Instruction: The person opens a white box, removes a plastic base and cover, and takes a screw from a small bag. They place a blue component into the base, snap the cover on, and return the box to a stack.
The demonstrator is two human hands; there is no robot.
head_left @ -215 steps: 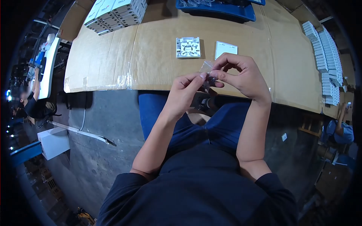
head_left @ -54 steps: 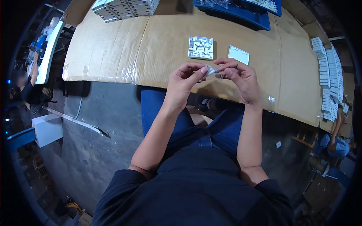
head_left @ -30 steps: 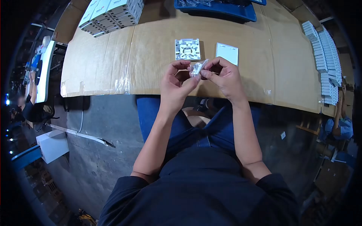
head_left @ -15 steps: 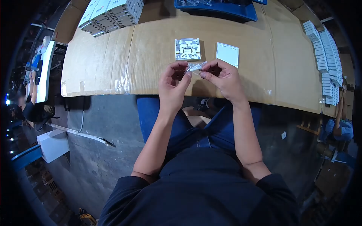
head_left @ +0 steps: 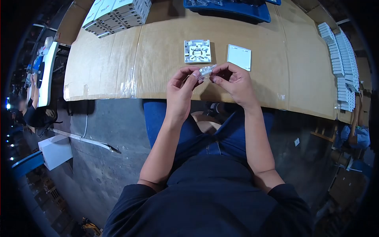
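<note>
Between my two hands is a small clear plastic bag (head_left: 206,71) with whitish small parts inside, too small to name. My left hand (head_left: 182,85) pinches its left end between thumb and forefinger. On the other end, the thumb and fingers of my right hand (head_left: 235,83) are closed. Just beyond the bag lies a square white housing (head_left: 197,51), its open face up, with molded shapes around the middle. To its right a flat square white cover plate (head_left: 239,57) rests on the cardboard, partly behind my right hand.
Stacked white boxes (head_left: 116,15) stand at the back left of the cardboard-covered table (head_left: 106,67). A blue tray (head_left: 233,12) with bagged items sits at the back. Rows of white pieces (head_left: 339,63) line the right edge. Other people (head_left: 357,136) are at both sides.
My left thumb and fingers have shifted slightly on the bag, and the bag has turned and bunched a little. My right hand stays nearly where it was.
</note>
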